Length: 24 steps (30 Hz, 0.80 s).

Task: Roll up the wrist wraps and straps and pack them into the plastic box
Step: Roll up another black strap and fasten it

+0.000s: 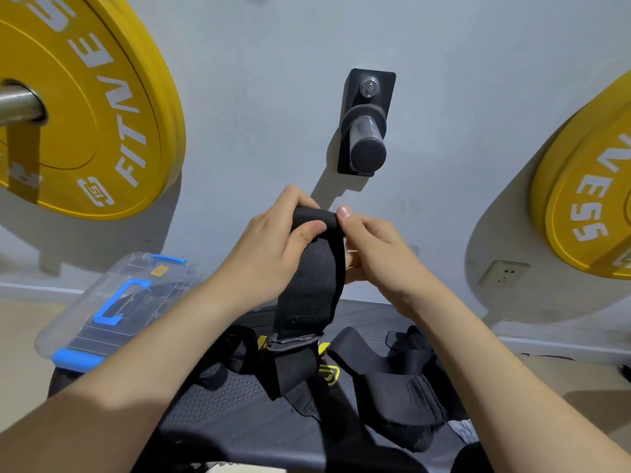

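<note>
Head view: yellow weight plates (85,97) flank the bare grey wall (256,80), with free space around the raised hands. Below, a dark bench pad (232,404) carries the clear plastic box (112,302) at its left edge and loose straps (392,380) on the right. The left hand (269,247) and right hand (375,250) pinch the rolled top of a hanging black wrist wrap (314,278).

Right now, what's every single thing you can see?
Long black fabric wrist wrap: one, black, held between both hands, top rolled.
Loose black wraps and straps: several, black, piled on the dark padded bench.
Clear plastic box with blue latches: one, clear, left of the bench.
Yellow round weight plates: at least two, yellow, far left and right.
Black wall peg: one, black, centre wall.
Left hand: one, fingers pinching the wrap.
Right hand: one, fingers pinching the wrap.
</note>
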Tool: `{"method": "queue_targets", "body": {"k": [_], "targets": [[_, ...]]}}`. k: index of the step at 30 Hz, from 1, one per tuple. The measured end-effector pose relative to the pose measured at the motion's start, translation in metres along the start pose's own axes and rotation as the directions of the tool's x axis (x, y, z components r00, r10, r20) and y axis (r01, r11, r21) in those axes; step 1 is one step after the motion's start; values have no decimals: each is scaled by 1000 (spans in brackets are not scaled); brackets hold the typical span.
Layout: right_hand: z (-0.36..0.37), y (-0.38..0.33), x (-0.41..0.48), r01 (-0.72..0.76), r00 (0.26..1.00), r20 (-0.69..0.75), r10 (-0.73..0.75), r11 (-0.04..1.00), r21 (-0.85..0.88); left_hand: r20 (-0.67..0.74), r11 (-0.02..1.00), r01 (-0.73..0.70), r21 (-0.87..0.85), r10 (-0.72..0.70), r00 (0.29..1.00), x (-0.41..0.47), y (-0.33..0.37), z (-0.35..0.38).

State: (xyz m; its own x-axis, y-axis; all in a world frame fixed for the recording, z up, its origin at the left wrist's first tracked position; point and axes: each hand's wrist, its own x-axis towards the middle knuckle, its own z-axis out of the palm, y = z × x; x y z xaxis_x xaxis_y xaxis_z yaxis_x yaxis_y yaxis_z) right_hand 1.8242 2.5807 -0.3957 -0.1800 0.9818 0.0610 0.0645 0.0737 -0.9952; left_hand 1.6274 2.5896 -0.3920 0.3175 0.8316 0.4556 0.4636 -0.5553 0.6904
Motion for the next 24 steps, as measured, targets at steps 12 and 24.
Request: {"method": "queue_targets", "body": {"k": [12,24], "targets": [[12,-1,0,252,955,-112,-273,952,-177,47,886,303,-352,-306,951,11,-5,7],[5,5,0,124,992,-34,-125,992,-19,131,849,269,-455,-235,963,6,1,5]]}}
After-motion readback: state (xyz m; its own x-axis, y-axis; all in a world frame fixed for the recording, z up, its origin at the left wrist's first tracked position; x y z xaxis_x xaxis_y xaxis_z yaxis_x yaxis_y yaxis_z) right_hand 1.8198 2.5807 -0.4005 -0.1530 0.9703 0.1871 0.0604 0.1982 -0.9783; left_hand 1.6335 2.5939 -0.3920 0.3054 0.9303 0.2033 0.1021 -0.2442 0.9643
